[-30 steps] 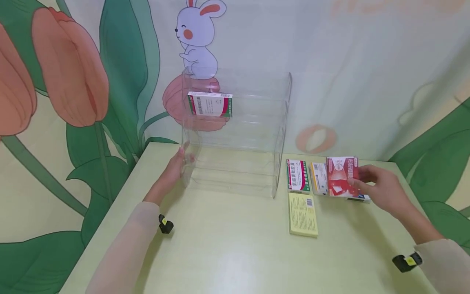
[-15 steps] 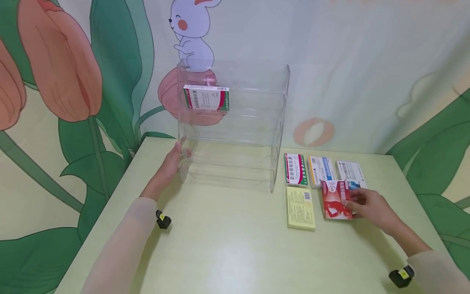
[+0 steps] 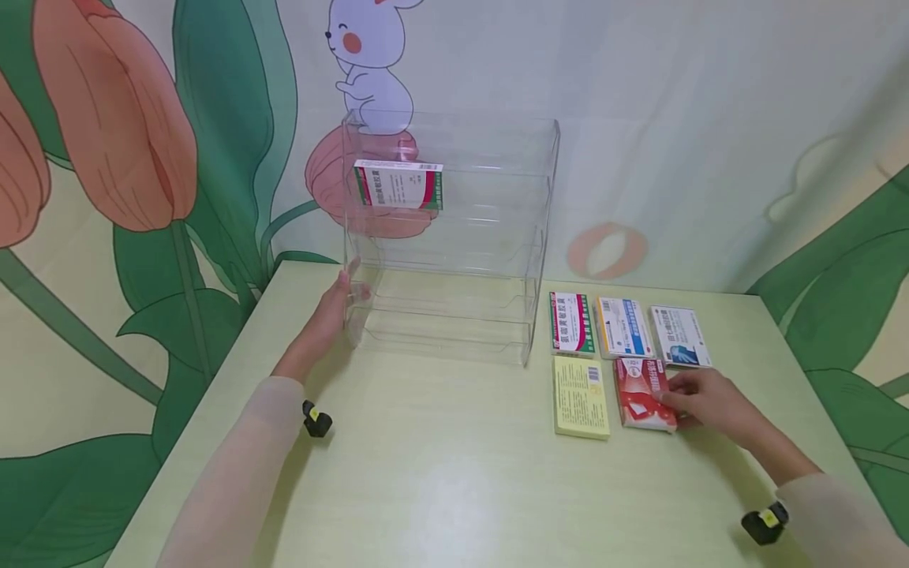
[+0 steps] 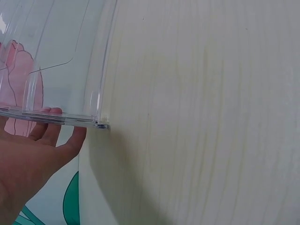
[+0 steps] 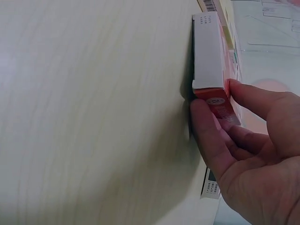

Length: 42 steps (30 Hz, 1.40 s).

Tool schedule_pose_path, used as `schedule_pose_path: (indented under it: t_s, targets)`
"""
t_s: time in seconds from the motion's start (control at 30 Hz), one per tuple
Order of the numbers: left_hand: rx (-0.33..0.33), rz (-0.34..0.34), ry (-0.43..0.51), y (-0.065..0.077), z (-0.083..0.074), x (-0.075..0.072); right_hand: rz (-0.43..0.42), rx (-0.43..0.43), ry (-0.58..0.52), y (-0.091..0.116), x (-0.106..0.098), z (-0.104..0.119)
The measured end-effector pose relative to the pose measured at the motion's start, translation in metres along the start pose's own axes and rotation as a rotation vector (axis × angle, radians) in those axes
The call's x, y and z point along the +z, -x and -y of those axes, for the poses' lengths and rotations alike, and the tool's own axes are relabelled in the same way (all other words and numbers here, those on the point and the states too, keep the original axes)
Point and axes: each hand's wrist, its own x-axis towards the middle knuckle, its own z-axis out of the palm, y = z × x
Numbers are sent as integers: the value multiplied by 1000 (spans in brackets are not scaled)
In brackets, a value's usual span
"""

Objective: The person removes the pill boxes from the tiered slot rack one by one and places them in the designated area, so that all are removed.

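A red medicine box [image 3: 644, 394] lies close over the table in the near row, and my right hand [image 3: 712, 406] pinches its right edge. The right wrist view shows my thumb on the printed face of this red box [image 5: 229, 70] and a fingertip low at its end. My left hand [image 3: 323, 327] rests against the left side of a clear tiered display rack [image 3: 454, 319]. Seen from the left wrist, the fingertips of the left hand [image 4: 35, 159] touch the outer face of the rack's side panel [image 4: 61, 118]. A green-and-white medicine box [image 3: 399, 186] stands in an upper tier, at the left.
Right of the rack, a green-and-white box [image 3: 571, 323], a blue-and-white box [image 3: 625, 327] and a white box [image 3: 680, 337] lie in a row. In front lies a yellow box [image 3: 581, 397], left of the red one. A printed curtain [image 3: 667, 142] hangs behind the table [image 3: 426, 473].
My right hand has brought the red box down and toward me from over the back row, uncovering the white box. The left hand stays at the rack. The head view has shifted slightly.
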Motion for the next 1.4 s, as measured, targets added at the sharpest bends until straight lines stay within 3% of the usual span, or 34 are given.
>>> schedule_pose_path:
  t_s: [0.33,0.47,0.57,0.8,0.9,1.07,1.4]
  targets:
    - [-32,23,-1,23,-38,3,1,39,72,-8,-5,4]
    - [-24,26,4,24,-39,3,2,14,171,-9,-11,11]
    - [-19,17,-5,19,-31,2,-60,-52,257,-8,-17,27]
    - [1,1,-7,3,-8,-1,-358,-363,282,-1,-32,100]
    - [25,-12,-1,1,-1,0,-428,-510,266,-2,-38,135]
    - [27,-22,-2,0,0,2,-452,-694,287,-18,-48,195]
    - [6,-9,43,-3,0,2,-449,-918,304,-61,-41,300]
